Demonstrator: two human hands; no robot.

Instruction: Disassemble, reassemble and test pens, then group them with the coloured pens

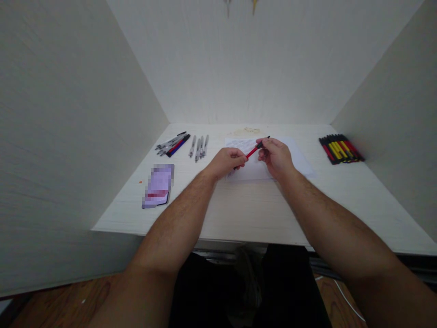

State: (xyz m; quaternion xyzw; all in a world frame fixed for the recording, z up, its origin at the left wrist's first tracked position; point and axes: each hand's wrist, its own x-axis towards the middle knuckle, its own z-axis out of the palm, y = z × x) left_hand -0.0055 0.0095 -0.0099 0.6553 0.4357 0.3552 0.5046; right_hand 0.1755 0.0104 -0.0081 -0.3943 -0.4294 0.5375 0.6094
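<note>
Head view: L hand (227, 161) is pinching the lower part of a red pen (253, 151), thumb & fingers clamped on it. R hand (278, 157) is gripping the pen's black upper end, fingertips clamped there too. Pen is slanting up to the R, above white paper (252, 173) w/ faint lines on it, too small to read. Paper is lying on the white table (256, 209). L of the hands, 4 clear pens (205, 145) are lying loosely, nearly parallel; further L, a pile of clear, red & blue pens (174, 145) is resting. A purple phone (160, 182), partly pixelated, is lying nearer the front edge. Far R, red & yellow pens w/ black ends (341, 149) are lying in a row near the side wall (392, 136).
</note>
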